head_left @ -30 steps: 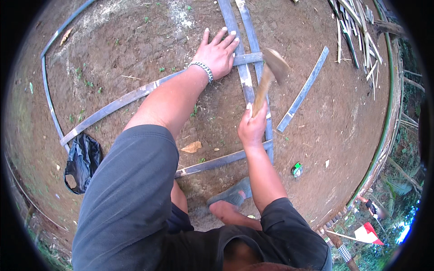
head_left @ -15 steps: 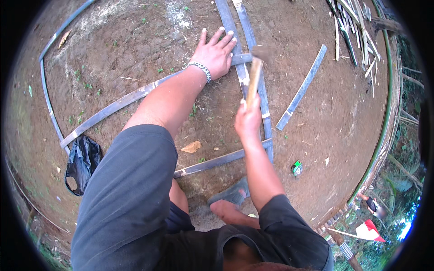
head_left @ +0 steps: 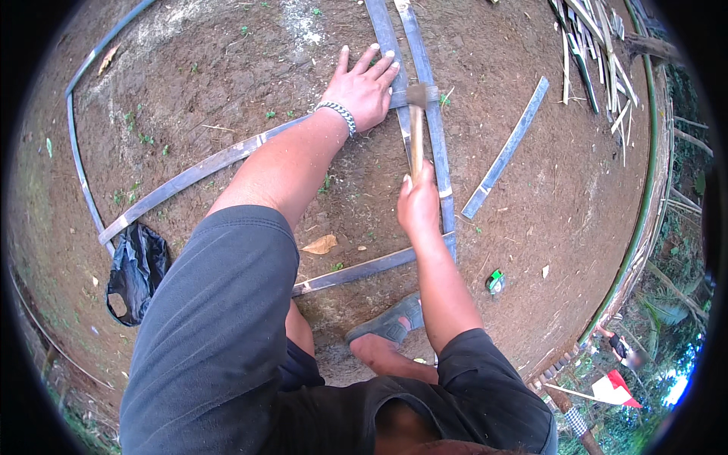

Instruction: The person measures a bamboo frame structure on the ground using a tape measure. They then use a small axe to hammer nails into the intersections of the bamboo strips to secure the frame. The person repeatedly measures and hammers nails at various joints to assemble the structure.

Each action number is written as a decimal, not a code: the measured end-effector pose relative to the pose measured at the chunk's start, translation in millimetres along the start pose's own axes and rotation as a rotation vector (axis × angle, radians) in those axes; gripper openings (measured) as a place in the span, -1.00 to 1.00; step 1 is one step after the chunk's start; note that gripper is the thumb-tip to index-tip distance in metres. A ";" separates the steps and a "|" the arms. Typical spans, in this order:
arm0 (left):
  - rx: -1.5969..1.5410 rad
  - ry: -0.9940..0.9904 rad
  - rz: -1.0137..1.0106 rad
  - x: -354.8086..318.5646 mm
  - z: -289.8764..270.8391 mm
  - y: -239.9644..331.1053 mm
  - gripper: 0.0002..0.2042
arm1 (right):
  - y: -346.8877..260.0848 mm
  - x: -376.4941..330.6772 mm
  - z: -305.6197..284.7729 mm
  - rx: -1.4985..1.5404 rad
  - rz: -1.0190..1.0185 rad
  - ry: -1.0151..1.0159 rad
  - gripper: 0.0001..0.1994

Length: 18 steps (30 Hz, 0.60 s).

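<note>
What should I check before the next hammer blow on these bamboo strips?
1. Right hand gripping the hammer handle: ok.
2. Hammer head over the strip crossing: ok.
3. Left hand pressing the strips flat: ok.
4. Left fingers clear of the hammer head: not ok, they lie right beside it.
5. Nail at the crossing: cannot tell.
6. Foot in the sandal away from the strike point: ok.

A crumpled black plastic bag (head_left: 135, 271) is seen on the dirt far left of the grip. A dry leaf (head_left: 320, 244) lies nearer, and a small green object (head_left: 495, 281) lower right.
</note>
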State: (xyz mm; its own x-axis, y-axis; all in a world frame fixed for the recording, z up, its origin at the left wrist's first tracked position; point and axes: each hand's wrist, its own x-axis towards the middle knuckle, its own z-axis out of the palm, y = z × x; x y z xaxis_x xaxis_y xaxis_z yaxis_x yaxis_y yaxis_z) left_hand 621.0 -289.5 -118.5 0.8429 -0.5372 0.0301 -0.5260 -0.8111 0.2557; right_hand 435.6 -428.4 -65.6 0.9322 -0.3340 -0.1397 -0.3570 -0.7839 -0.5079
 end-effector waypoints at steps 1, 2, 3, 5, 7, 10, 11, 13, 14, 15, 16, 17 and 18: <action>0.007 0.009 -0.001 1.1 -1.3 -1.2 -0.48 | -5.5 7.7 -7.2 -0.003 0.113 -0.072 -0.46; 0.007 0.003 0.001 3.0 -2.6 -0.1 -0.48 | -5.6 12.6 -12.4 -0.005 0.227 -0.144 -0.46; 0.007 -0.004 0.004 5.0 -3.9 2.1 -0.48 | 15.1 6.4 -7.9 0.061 0.056 0.034 -0.48; 0.014 -0.019 0.001 2.0 -4.3 4.0 -0.47 | 10.4 -2.0 -9.0 0.183 -0.030 0.143 -0.50; 0.029 -0.012 0.001 3.0 -5.2 2.2 -0.48 | 3.0 4.8 -11.1 0.049 -0.113 0.087 -0.50; 0.035 -0.005 -0.002 2.4 -0.7 2.6 -0.48 | -11.9 21.9 -29.9 -0.075 0.109 -0.177 -0.50; 0.023 -0.012 0.000 1.7 -1.7 6.1 -0.48 | -9.0 14.8 -30.7 -0.048 -0.004 -0.008 -0.53; 0.036 0.014 0.005 5.3 -2.4 2.0 -0.48 | -14.9 23.0 -32.7 -0.125 0.065 -0.142 -0.55; 0.041 0.024 0.007 4.2 -2.2 1.4 -0.48 | -18.1 24.0 -34.6 -0.165 0.101 -0.213 -0.56; 0.037 0.002 0.002 0.1 -2.0 3.2 -0.48 | -20.3 21.1 -36.7 -0.143 0.084 -0.186 -0.56; 0.034 -0.011 -0.002 -0.2 -3.4 5.1 -0.48 | -22.6 21.4 -39.4 -0.124 0.062 -0.151 -0.56; 0.031 -0.025 -0.006 0.3 -4.6 5.9 -0.48 | -24.6 21.4 -41.4 -0.104 0.039 -0.117 -0.56; 0.031 -0.024 -0.008 1.8 -5.9 4.9 -0.48 | -25.9 22.0 -42.2 -0.083 0.017 -0.084 -0.56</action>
State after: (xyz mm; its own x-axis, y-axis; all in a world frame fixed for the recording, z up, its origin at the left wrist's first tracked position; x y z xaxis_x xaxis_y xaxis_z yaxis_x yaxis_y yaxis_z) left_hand 620.5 -293.1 -111.5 0.8444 -0.5358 0.0051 -0.5229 -0.8220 0.2256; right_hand 462.8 -437.6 -19.7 0.9265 -0.3054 -0.2199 -0.3732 -0.8206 -0.4328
